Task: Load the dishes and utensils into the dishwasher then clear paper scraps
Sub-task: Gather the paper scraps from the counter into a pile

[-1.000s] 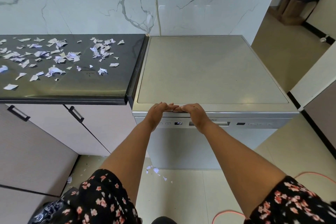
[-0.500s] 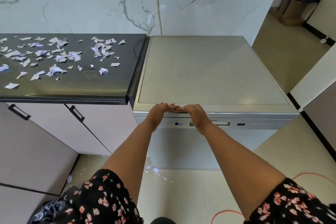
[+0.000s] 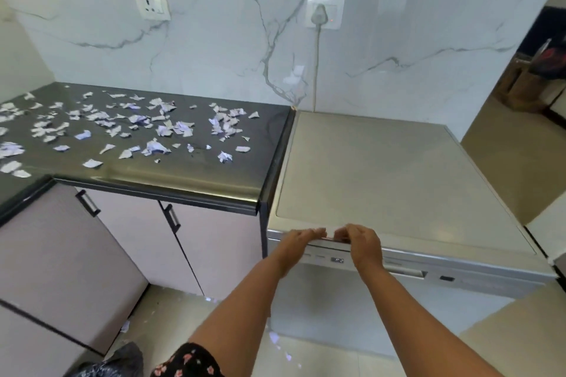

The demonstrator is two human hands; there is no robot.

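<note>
Head view: the fingers (image 3: 312, 232) of the left hand (image 3: 298, 246) lie fairly straight and close together across the near top lip of the dishwasher (image 3: 382, 180), while the right hand (image 3: 366, 245) just beside it has its fingers (image 3: 344, 231) bent down over that same lip, gripping it; the two sets of fingertips almost meet. Whether the door is shut tight or a crack ajar I cannot tell. Just below the hands, on the control strip, a small lit display (image 3: 337, 260) glows (its characters are too small to read with confidence). Both bare forearms reach in from the near edge, with a floral garment (image 3: 190, 361) at the bottom. The dishwasher stands to the right of a dark countertop (image 3: 214, 174), touching its end, its back against the marble wall (image 3: 214, 40). Paper scraps (image 3: 159, 147) lie strewn over the left and far parts of that countertop, and a few more scraps (image 3: 274, 338) sit on the floor at the dishwasher's near left corner. Pale cabinet doors (image 3: 137, 239) with black handles (image 3: 88, 203) fill the space under the counter. On the wall, a cord (image 3: 315, 70) drops from a plug (image 3: 320, 14) behind the dishwasher, and a bare socket (image 3: 152, 4) sits further left.
</note>
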